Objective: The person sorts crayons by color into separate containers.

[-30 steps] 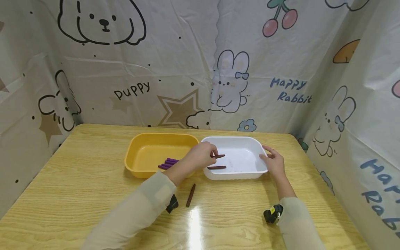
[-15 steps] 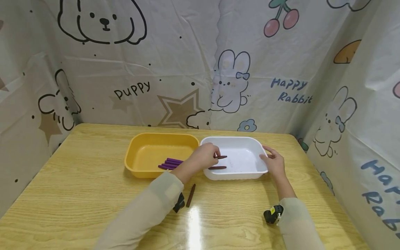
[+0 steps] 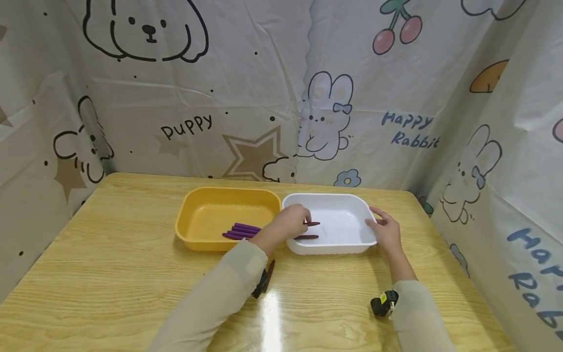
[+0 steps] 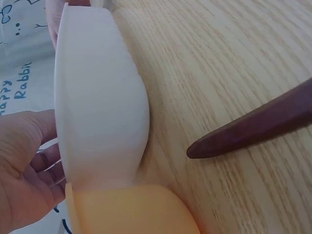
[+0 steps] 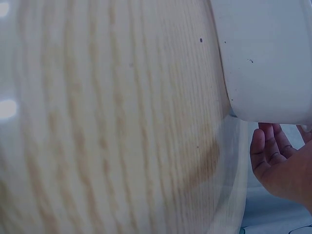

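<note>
My left hand (image 3: 291, 221) reaches over the left end of the white plastic tray (image 3: 336, 246) and pinches a brown crayon (image 3: 313, 224), its tip showing past the fingertips. A second brown crayon (image 3: 308, 237) lies in the tray just in front of it, its left end hidden by the hand. At the tray's right end, my right hand (image 3: 387, 232) holds the rim, thumb on top and fingers outside; the right wrist view shows those fingers curled below the tray's end. A third brown crayon (image 4: 248, 130) lies on the table, partly behind the left wrist in the head view.
A yellow tray (image 3: 181, 237) stands against the white tray's left side, with several purple crayons (image 3: 239, 231) at its front right, partly covered by the left forearm. Both trays rest on the wooden table (image 3: 110, 274). A printed cloth (image 3: 246, 98) hangs behind and at the sides.
The left forearm has swung right, now overlapping the loose crayon on the table. The left hand has shifted slightly right and forward-down with its crayon. The right hand stays on the white tray.
</note>
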